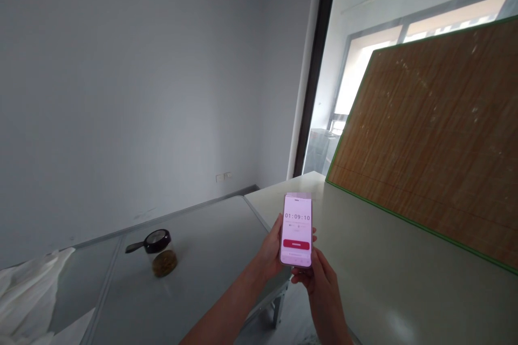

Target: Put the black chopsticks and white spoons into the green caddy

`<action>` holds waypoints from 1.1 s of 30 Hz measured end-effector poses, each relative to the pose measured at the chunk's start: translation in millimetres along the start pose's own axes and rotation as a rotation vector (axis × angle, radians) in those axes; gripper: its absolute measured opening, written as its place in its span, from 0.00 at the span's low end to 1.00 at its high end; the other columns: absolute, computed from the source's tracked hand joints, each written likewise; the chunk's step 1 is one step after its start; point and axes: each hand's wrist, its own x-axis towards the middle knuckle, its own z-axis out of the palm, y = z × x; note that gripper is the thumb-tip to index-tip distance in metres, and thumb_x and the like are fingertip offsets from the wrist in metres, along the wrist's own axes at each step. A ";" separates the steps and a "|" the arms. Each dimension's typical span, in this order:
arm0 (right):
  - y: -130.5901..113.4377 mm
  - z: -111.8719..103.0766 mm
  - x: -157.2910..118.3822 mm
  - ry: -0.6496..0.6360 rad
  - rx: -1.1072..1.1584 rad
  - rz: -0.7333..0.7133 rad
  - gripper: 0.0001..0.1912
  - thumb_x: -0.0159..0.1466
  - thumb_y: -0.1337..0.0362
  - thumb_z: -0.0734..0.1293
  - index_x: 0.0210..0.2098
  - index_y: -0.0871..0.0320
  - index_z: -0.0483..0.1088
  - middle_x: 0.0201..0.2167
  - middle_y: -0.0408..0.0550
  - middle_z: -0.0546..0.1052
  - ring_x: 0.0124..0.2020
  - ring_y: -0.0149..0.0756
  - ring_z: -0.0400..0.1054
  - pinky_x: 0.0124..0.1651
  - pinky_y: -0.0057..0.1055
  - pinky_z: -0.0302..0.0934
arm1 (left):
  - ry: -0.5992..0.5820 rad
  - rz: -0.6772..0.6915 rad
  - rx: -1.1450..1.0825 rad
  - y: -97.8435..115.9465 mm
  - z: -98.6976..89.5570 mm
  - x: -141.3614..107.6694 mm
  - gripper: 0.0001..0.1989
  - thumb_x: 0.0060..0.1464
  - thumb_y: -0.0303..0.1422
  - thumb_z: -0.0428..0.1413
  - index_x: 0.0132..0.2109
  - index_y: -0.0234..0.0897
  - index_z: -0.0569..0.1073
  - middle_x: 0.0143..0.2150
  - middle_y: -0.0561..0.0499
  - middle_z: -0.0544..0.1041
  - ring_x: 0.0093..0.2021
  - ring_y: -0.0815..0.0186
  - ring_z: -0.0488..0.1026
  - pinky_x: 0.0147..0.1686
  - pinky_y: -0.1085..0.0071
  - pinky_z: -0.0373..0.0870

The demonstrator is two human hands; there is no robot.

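A phone (296, 232) with a lit pinkish screen showing 01:09:10 and a red button is held upright in front of me. My left hand (270, 250) grips it along its left side, with fingertips showing past the right edge. At the lower right corner, my right hand (321, 277) is closed around the phone's bottom edge, its fingers partly hidden. To the left, a clear jar (164, 261) with brownish contents stands on the grey table, topped by a black lid (157, 241) with a handle pointing left.
The grey table (206, 237) meets a pale table (376, 237) on the right. A bamboo-textured board (437, 135) with green edging stands tilted on the pale table. White cloth or sheeting (32, 291) lies at the far left. A wall and glass panel rise behind.
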 end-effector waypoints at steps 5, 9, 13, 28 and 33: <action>1.2 -3.3 0.5 0.021 0.015 0.000 0.20 0.59 0.51 0.64 0.42 0.60 0.69 0.29 0.47 0.75 0.26 0.34 0.67 0.27 0.30 0.64 | 0.038 0.006 0.025 -8.6 0.9 -0.2 0.30 0.57 0.51 0.42 0.52 0.30 0.68 0.45 0.38 0.74 0.43 0.55 0.73 0.41 0.62 0.69; 5.9 -6.9 0.4 0.051 0.044 0.017 0.20 0.58 0.51 0.65 0.42 0.60 0.69 0.29 0.47 0.75 0.26 0.34 0.67 0.26 0.30 0.64 | 0.148 0.070 0.157 -16.7 -6.4 6.2 0.29 0.54 0.53 0.45 0.48 0.31 0.69 0.40 0.40 0.75 0.36 0.57 0.74 0.34 0.65 0.69; 14.6 -10.6 -0.5 0.084 0.062 0.060 0.22 0.56 0.50 0.66 0.41 0.61 0.70 0.30 0.49 0.76 0.26 0.35 0.68 0.26 0.30 0.64 | 0.332 0.164 0.373 -23.6 -20.6 13.4 0.26 0.51 0.53 0.49 0.38 0.32 0.72 0.31 0.45 0.75 0.28 0.63 0.71 0.27 0.70 0.65; 31.8 -6.2 -2.2 0.062 0.097 0.084 0.23 0.55 0.49 0.67 0.42 0.60 0.69 0.36 0.51 0.76 0.32 0.39 0.71 0.28 0.32 0.66 | 0.323 0.215 0.508 -12.3 -27.3 10.1 0.21 0.52 0.48 0.52 0.33 0.31 0.73 0.26 0.49 0.73 0.24 0.69 0.67 0.22 0.75 0.60; 36.8 -8.7 -1.1 0.072 0.095 0.109 0.22 0.54 0.50 0.68 0.41 0.59 0.69 0.37 0.50 0.76 0.31 0.38 0.71 0.27 0.32 0.66 | 0.364 0.216 0.518 -9.4 -34.9 8.0 0.20 0.51 0.48 0.53 0.32 0.32 0.74 0.26 0.48 0.73 0.24 0.69 0.68 0.22 0.75 0.61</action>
